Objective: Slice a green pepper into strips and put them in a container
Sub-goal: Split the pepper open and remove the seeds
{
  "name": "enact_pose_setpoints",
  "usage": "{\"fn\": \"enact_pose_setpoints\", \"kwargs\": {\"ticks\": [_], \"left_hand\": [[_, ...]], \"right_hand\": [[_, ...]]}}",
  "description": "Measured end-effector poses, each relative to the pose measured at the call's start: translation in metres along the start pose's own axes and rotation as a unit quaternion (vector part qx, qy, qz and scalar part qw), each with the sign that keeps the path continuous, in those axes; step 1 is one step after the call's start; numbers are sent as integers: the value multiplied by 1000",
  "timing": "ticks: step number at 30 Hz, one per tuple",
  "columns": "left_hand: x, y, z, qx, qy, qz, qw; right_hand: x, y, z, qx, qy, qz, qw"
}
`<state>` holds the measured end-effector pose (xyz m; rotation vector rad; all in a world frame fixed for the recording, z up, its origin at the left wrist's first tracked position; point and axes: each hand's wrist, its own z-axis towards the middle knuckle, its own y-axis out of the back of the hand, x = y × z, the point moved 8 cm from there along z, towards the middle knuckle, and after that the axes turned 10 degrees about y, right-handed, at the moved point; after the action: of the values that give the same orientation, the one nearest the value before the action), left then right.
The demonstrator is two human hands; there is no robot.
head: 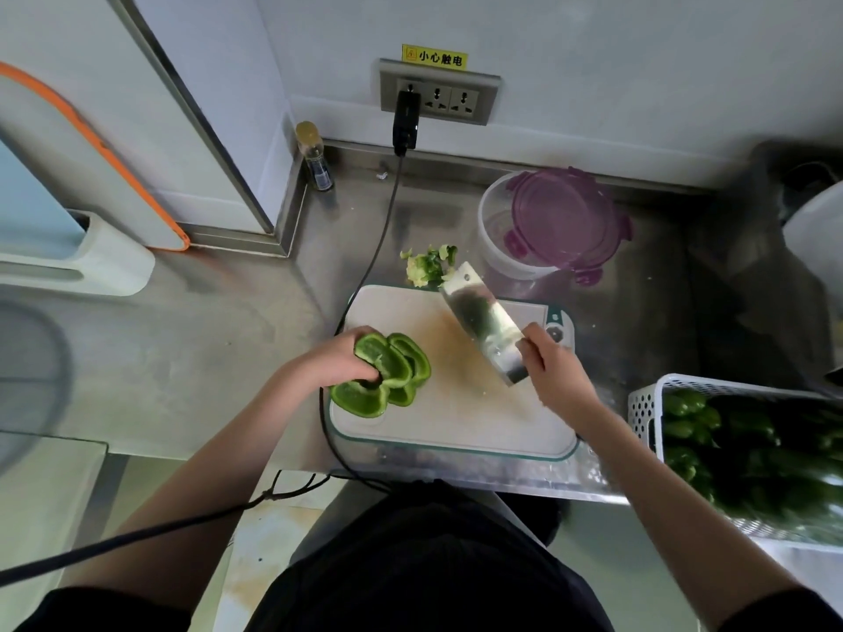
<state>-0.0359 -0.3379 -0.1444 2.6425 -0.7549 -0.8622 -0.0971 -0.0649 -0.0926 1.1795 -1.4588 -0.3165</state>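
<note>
one piece of writing can be read: a yellow warning sticker (pixel 434 57) on the far wall, just above the socket strip (pixel 440 92), with black chinese characters "小心触电" beside a small warning triangle. a black plug (pixel 406 123) sits in the leftmost socket and its cable (pixel 374 262) runs down over the steel desk (pixel 228 348) toward the near edge.

the green pepper (pixel 385 374) is cut open and cored, bright green, with glossy skin and paler inner flesh; its pieces are stacked and overlapping, curled edges up. it lies on the left part of the white cutting board (pixel 456 421), which has a teal rim, and one lobe hangs slightly over the board's left edge.

the left hand (pixel 335 360) comes in from the left and rests on the pepper, its fingers (pixel 369 371) curled down over the stack and pressing into the hollow of the pieces, gripping them. the right hand (pixel 554 374) is well apart from the pepper on the right side of the board, fingers wrapped around the handle of a cleaver (pixel 483 323), whose broad blade is raised and tilted, pointing far and left.

just beyond the far edge of the board lies a small heap of pepper core and scraps (pixel 429 265). to the right of it stands a clear round container (pixel 502 230) with a purple lid (pixel 565 218) resting askew on it. a white basket (pixel 643 408) of green peppers stands at the right.
</note>
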Motion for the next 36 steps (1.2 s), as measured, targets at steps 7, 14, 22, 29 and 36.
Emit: {"fn": "enact_pose_setpoints", "kwargs": {"ticks": [7, 14, 22, 29, 36], "left_hand": [[-6, -12, -6, 5, -14, 81, 997], [-8, -14, -6, 1, -2, 93, 996], [-11, -13, -1, 18, 14, 93, 995], [-12, -11, -4, 27, 34, 87, 995], [-20, -10, -4, 5, 38, 129, 991]], "right_hand": [[36, -17, 78, 142, 145, -110, 973], [44, 6, 100, 29, 109, -207, 972], [19, 16, 19, -83, 72, -13, 994], [-30, -51, -49, -63, -43, 79, 994], [-81, 39, -75, -236, -174, -65, 954]]}}
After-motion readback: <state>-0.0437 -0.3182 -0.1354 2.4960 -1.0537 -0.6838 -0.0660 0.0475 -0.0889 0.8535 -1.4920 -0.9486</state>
